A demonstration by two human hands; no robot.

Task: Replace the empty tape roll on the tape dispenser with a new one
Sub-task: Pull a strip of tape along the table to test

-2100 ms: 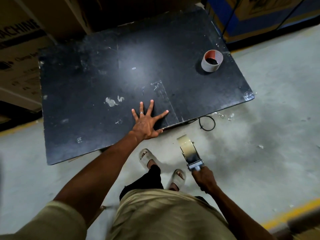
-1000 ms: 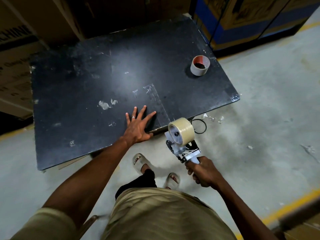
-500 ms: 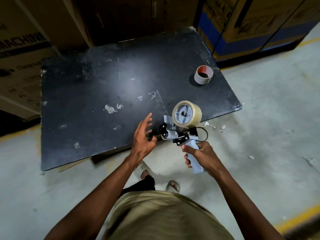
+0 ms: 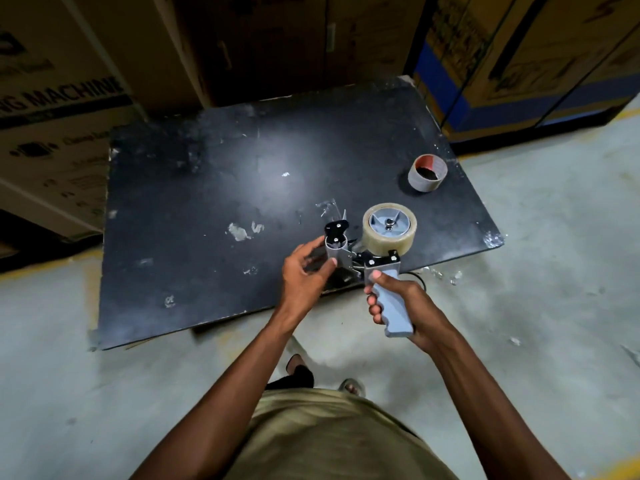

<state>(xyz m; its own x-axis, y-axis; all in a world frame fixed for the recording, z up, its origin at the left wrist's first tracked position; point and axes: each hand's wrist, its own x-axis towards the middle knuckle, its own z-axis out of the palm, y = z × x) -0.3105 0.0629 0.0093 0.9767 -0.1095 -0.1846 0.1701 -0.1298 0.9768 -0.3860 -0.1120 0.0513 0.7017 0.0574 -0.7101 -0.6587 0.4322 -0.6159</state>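
Now right hand (image 4: 408, 306) fingers wrap tape dispenser (image 4: 375, 251) handle; left hand (image 4: 304, 271) fingers pinch roller.

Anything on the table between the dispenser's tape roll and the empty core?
Nothing: in the head view, only bare black table separates the tape roll on the dispenser from the empty core.

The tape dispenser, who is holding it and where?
The right hand grips the tape dispenser by its grey handle. The left hand pinches the grey roller at its front end.

Olive shirt (image 4: 332, 441), bare forearms, sandals (image 4: 351, 388).
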